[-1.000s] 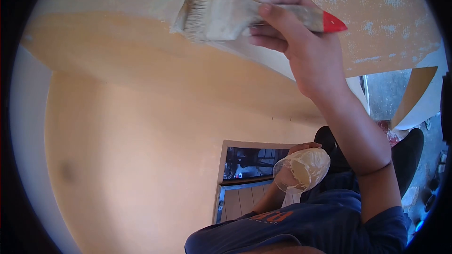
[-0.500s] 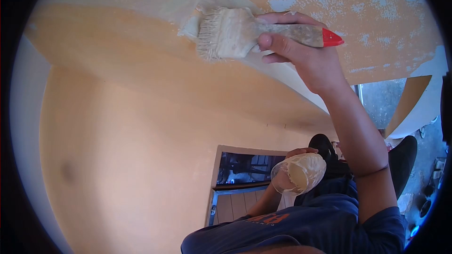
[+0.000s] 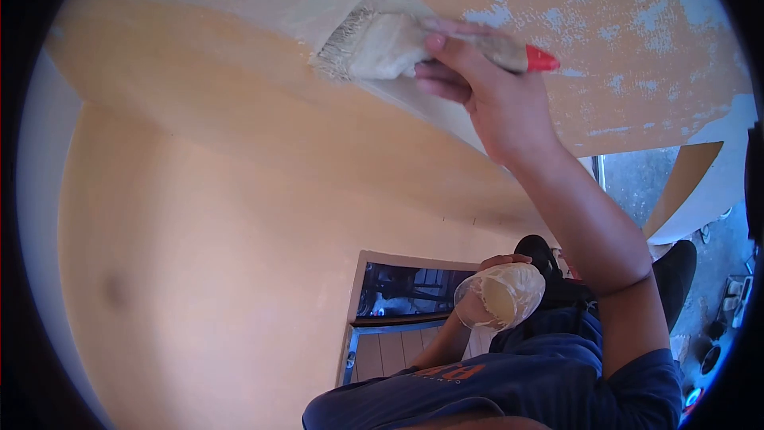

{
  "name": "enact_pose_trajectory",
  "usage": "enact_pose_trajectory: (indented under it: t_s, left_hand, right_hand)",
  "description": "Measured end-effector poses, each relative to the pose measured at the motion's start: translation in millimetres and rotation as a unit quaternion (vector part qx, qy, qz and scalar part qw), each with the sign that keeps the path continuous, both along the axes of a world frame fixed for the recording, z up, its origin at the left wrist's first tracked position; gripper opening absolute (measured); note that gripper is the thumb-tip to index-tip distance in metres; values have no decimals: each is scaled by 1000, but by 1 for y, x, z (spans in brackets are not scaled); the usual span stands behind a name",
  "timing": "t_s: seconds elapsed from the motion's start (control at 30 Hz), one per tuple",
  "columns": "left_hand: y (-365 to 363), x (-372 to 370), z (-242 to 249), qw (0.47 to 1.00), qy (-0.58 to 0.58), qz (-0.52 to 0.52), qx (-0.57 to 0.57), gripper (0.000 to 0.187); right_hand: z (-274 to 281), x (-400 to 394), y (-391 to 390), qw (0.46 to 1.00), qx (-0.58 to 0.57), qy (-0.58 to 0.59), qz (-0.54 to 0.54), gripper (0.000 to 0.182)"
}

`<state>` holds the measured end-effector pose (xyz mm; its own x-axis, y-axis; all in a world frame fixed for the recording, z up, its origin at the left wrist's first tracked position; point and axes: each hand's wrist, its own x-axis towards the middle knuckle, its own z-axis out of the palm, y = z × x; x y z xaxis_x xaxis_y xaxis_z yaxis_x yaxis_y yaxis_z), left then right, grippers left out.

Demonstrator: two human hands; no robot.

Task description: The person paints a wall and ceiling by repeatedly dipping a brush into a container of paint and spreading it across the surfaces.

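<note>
My right hand (image 3: 497,91) is closed around the handle of a wide paintbrush (image 3: 390,46), whose ferrule and bristles are thickly coated in pale paint. The handle has a red end. The bristles point left and touch the surface along the edge between the pale area and the orange-patched wall (image 3: 605,56). Lower down, near my waist, my left hand (image 3: 503,261) grips a clear plastic container (image 3: 509,299) smeared with cream paint. Its open mouth faces up, and part of that hand is hidden behind it.
A peach-coloured wall (image 3: 215,247) fills the left side. Below is an opening with a frame (image 3: 362,295) and dark items beyond it. My shoes (image 3: 537,251) show beneath me. Pots and other objects (image 3: 712,354) lie on the floor far below at right.
My right hand and the brush have moved slightly left and up, and the bristles now splay against the surface. My left hand stays on the container, nearly unmoved. The view has shifted a little.
</note>
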<state>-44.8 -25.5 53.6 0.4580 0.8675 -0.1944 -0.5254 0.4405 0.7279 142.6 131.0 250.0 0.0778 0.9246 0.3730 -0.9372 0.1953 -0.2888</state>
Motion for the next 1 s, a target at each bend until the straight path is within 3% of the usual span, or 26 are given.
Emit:
enact_pose_trajectory:
  t_s: [0.07, 0.13, 0.23, 0.3, 0.4, 0.57, 0.67, 0.73, 0.83, 0.9, 1.0]
  left_hand:
    - [-2, 13, 11, 999, -28, -18, 25, 32]
    - [-7, 18, 17, 991, 83, 39, 95, 33]
    - [-2, 9, 7, 999, 1, 15, 49, 35]
    - [0, 7, 5, 997, 7, 5, 79, 37]
    - [1, 5, 1, 994, 19, -9, 104, 41]
    - [-6, 11, 7, 998, 20, 30, 53, 41]
    - [1, 12, 7, 994, 16, 29, 107, 37]
    - [11, -3, -2, 997, -27, -68, -34, 37]
    - [2, -8, -14, 1000, -2, -14, 25, 39]
    - [5, -16, -25, 999, 14, -33, 25, 40]
    - [3, -9, -21, 997, 16, -39, 64, 43]
  right_hand:
    - [-3, -3, -1, 998, -19, 47, 47, 30]
    - [-2, -6, -1, 990, -42, 95, 94, 28]
    - [5, -6, 2, 993, -9, 107, 56, 30]
    - [6, -2, 1, 1000, -14, 22, -7, 30]
    - [1, 2, -6, 999, -9, -44, -17, 31]
    - [12, 6, -7, 1000, -7, 16, -8, 31]
    - [5, 0, -6, 1000, -7, -11, -19, 32]
    - [2, -1, -10, 999, -13, -38, -27, 31]
    - [-1, 4, -21, 993, 0, -89, -80, 25]
    - [-9, 11, -24, 941, 66, -190, -272, 23]
    - [-15, 20, -28, 957, -29, -140, -254, 34]
